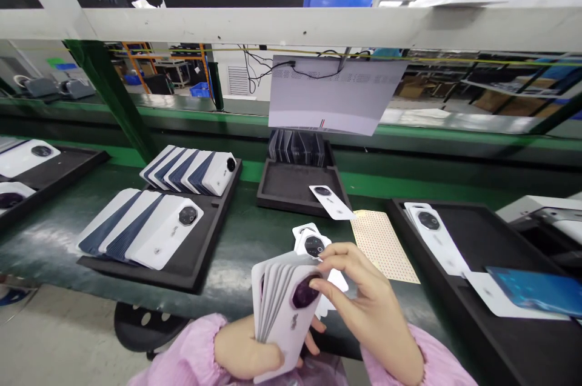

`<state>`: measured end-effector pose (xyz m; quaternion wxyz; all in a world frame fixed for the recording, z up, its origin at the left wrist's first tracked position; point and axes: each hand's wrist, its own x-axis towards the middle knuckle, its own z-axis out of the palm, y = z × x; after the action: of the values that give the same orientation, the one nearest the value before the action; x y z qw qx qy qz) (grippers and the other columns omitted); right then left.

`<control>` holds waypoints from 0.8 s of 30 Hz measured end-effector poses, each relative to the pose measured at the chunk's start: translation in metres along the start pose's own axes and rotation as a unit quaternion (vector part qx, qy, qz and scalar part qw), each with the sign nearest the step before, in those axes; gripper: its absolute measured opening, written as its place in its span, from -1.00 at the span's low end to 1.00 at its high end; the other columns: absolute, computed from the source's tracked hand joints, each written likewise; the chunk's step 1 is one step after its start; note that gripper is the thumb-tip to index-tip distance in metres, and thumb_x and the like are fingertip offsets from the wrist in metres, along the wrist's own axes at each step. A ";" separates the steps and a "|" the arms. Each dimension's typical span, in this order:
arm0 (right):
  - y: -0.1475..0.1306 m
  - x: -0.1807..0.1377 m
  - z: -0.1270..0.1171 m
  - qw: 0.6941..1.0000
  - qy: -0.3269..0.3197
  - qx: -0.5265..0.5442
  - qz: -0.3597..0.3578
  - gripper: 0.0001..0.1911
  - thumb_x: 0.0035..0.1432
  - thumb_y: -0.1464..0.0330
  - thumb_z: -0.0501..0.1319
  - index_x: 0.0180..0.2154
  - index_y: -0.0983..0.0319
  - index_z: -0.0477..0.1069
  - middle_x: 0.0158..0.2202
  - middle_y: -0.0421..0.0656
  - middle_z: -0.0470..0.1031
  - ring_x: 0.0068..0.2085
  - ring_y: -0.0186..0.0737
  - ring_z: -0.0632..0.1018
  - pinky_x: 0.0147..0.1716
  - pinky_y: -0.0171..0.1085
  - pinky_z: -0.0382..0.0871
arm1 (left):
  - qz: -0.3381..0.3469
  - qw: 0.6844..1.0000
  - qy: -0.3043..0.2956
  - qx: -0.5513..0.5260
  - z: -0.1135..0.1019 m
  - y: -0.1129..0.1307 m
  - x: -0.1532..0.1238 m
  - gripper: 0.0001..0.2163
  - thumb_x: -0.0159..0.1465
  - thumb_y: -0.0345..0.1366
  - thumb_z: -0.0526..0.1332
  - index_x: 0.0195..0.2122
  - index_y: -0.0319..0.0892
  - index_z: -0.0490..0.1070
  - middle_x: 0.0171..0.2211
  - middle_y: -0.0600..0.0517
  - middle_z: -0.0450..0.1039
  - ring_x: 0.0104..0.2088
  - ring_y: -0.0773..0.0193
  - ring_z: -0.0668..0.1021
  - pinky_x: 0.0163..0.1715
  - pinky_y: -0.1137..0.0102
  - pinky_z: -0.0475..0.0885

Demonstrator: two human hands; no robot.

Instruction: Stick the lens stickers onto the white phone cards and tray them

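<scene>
A fanned stack of several white phone back covers point(286, 319), each with a dark round camera area, is held upright at the front of the bench. My left hand point(250, 349) wraps around its lower part, thumb across the front. At the upper right corner my right hand point(364, 295) pinches the front cover, its thumb over the dark camera circle. Just behind the stack, more loose white covers point(313, 245) lie on the bench, partly hidden by my hands. Beyond them a single white cover point(334, 203) rests across the front edge of a black tray point(295, 183).
On the left, a black tray point(207, 240) bears rows of leaning white covers point(163, 228). A dotted yellow sheet point(384, 246) lies right of centre. Another black tray point(477, 228) at right holds white covers and a blue film point(536, 289). A monitor-like panel point(334, 95) hangs above the bench.
</scene>
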<state>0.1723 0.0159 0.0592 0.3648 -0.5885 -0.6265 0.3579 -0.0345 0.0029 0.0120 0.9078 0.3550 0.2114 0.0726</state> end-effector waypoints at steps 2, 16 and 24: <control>0.000 0.003 -0.003 1.000 -0.009 0.003 -0.005 -0.87 0.08 0.50 0.22 -0.34 0.17 0.34 -0.27 -0.20 0.33 -0.21 -0.29 0.42 -0.25 -0.29 0.34 | 0.004 1.000 -0.001 0.018 -0.002 0.002 0.001 -0.54 0.15 -0.18 0.17 0.08 -0.18 0.27 -0.06 -0.20 0.37 -0.17 0.11 0.49 -0.13 0.13 0.38; -0.011 -0.015 0.016 0.949 0.035 -0.143 -0.279 -0.86 0.18 0.54 0.09 -0.26 0.31 0.40 -0.24 -0.09 0.55 -0.07 -0.12 0.50 0.02 0.00 0.17 | -0.044 0.988 0.023 -0.148 0.005 0.019 0.006 -0.50 -0.15 -0.48 0.10 -0.11 -0.27 0.44 -0.28 -0.06 0.51 -0.29 0.13 0.54 -0.22 0.21 0.41; -0.013 -0.015 -0.002 0.929 -0.014 -0.165 -0.330 -0.88 0.20 0.46 0.09 -0.24 0.29 0.37 -0.26 -0.14 0.58 -0.15 -0.18 0.56 -0.13 -0.12 0.32 | -0.043 0.986 0.072 -0.142 0.006 0.002 0.009 -0.57 -0.17 -0.48 0.24 -0.19 -0.26 0.50 -0.36 -0.04 0.52 -0.31 0.10 0.52 -0.30 0.27 0.39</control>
<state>0.1685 -0.0001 0.0707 0.3518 -0.3955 -0.8403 0.1172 -0.0240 0.0038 0.0142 0.9336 0.2069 0.2790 0.0879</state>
